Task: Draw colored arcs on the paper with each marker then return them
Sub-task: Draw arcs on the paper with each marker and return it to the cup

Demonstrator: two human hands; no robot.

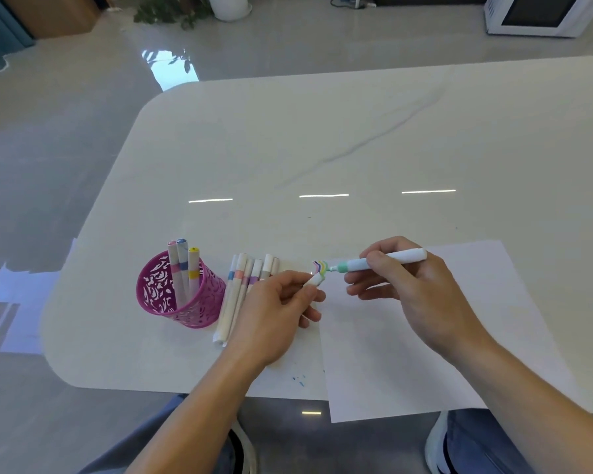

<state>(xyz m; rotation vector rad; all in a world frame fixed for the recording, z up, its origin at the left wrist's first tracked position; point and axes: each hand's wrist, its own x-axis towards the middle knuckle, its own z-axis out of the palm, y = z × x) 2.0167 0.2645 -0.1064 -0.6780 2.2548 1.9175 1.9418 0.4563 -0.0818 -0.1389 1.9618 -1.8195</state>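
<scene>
Bench (pixel 322 131): smooth, glossy white top, stone-like with grey veining, mirroring light strips beyond the right grip (pixel 418 295). Paper (pixel 408 354) beneath that grip: matt white. Marker (pixel 391 260) within it: smooth plastic, slight sheen. Cap (pixel 314 280) in the left grip (pixel 271 313): white plastic. Holder (pixel 199 302) left of it: magenta pierced wall, material undetermined. Floor (pixel 65 131): glossy.

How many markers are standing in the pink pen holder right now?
3: the pink-banded marker at left, the blue-banded marker in the middle, the yellow-banded marker at right. The pen holder could hide a shorter one.

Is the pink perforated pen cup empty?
No: three white markers with pink, blue and yellow bands stand inside the pink perforated pen cup.
</scene>
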